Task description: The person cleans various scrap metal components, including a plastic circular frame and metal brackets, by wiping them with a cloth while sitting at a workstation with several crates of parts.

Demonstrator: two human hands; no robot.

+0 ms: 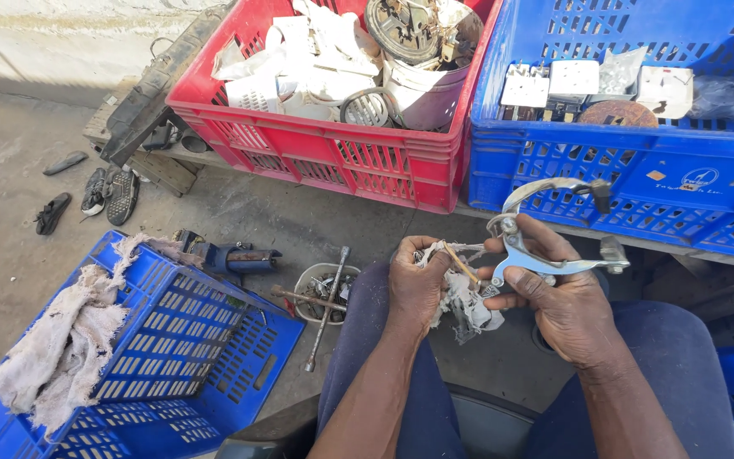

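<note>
Gripping a silvery bicycle brake caliper [545,246] by its lower arm, the right hand [558,302] has its fingers pressed around the metal, holding the part up above the person's knees, in front of the blue crate [639,170]; the caliper's curved upper arm arches toward that crate and ends in a dark pad. Just beside it, the left hand [418,285] is closed on a crumpled whitish rag [469,306], and a thin tan stick [460,262] juts from between its fingers toward the caliper's pivot; whether the stick's tip touches the metal cannot be told. Both forearms rest over legs in dark blue trousers. On the concrete floor to the left of the knees stand a small round tin of metal bits [324,289] with a long cross wrench [326,310] lying over it. Farther left, an overturned blue crate [189,357] carries a frayed grey cloth [70,340]. Behind, a red crate [341,153] holds white plastic parts and a bucket, and shoes [112,191] lie near the wall.
</note>
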